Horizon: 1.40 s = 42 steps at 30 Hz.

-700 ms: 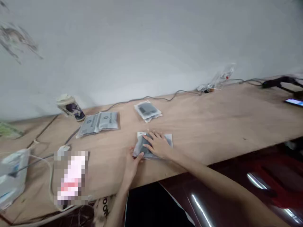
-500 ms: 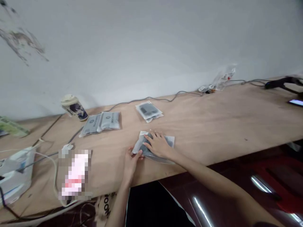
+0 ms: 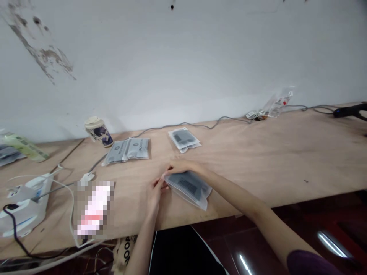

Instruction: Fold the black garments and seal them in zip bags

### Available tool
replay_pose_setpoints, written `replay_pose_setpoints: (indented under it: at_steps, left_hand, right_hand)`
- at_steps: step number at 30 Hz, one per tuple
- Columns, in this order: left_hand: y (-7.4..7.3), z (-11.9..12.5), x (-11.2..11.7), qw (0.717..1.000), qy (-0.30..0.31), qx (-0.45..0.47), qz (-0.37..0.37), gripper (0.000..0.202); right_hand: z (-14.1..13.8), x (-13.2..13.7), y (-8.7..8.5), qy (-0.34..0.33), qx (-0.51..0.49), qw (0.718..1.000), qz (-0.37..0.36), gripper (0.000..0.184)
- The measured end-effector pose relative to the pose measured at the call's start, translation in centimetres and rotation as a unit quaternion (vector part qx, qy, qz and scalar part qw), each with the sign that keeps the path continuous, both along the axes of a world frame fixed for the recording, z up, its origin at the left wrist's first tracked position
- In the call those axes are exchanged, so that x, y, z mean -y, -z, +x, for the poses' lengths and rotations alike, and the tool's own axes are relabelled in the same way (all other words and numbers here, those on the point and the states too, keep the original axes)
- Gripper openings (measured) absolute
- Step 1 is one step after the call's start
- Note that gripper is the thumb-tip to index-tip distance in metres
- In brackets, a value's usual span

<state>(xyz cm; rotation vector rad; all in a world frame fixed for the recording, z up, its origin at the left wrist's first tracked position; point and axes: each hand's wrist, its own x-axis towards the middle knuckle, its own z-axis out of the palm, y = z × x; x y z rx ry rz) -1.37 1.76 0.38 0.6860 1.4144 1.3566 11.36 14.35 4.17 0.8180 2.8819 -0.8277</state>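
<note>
Pinched between the fingers of both hands, the left corner of a frosted plastic pouch (image 3: 190,189) is gripped at the near edge of a wooden table (image 3: 258,160). A person's left hand (image 3: 154,193) holds the corner from the near left, thumb on top, while the right hand (image 3: 179,165) reaches across the pouch's far side to meet it, fingers bent at the same corner. Dark contents show through the pouch, which lies at a slant, its free end toward the near right.

Farther back, another frosted pouch (image 3: 184,139) lies near a gray cable (image 3: 186,124) running along the wall (image 3: 172,76). To its left, two printed gray pouches (image 3: 126,150) lie side by side, overlapping, just in front of a lidded paper cup (image 3: 100,132) that leans in view. At far right, a clear plastic bag (image 3: 282,102) sits against the wall, with a black object (image 3: 351,111) beyond it. On the near left are a white power strip (image 3: 25,208), a white plug (image 3: 86,178) and a pink item blurred by pixelation (image 3: 94,208); a green packet (image 3: 27,147) lies behind them. A purple sleeve (image 3: 309,263) shows on the right arm.
</note>
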Motion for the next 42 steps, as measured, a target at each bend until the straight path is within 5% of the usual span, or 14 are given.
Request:
replay_pose_setpoints:
  at_steps: [10, 22, 29, 36, 42]
  left_hand:
    - [-0.3, 0.7, 0.5, 0.994, 0.001, -0.093, -0.053, 0.047]
    - [0.5, 6.1, 5.2, 0.993, 0.102, -0.017, -0.055, 0.054]
    - [2.1, 8.5, 7.4, 0.989, 0.140, -0.022, -0.048, 0.051]
    - [1.0, 6.4, 6.7, 0.986, 0.137, -0.059, -0.081, 0.048]
    - [-0.3, 4.2, 5.7, 0.984, 0.127, -0.095, -0.075, 0.038]
  right_hand:
    - [0.4, 0.3, 3.3, 0.069, -0.134, 0.984, 0.092, 0.021]
    - [0.6, 0.7, 3.1, 0.098, -0.170, 0.973, 0.121, 0.022]
    - [0.4, 1.0, 2.6, 0.111, -0.153, 0.973, 0.129, 0.024]
    - [2.9, 4.4, 0.6, 0.178, -0.187, 0.944, 0.204, 0.038]
    - [4.5, 8.2, 1.8, 0.166, -0.080, 0.953, 0.241, 0.054]
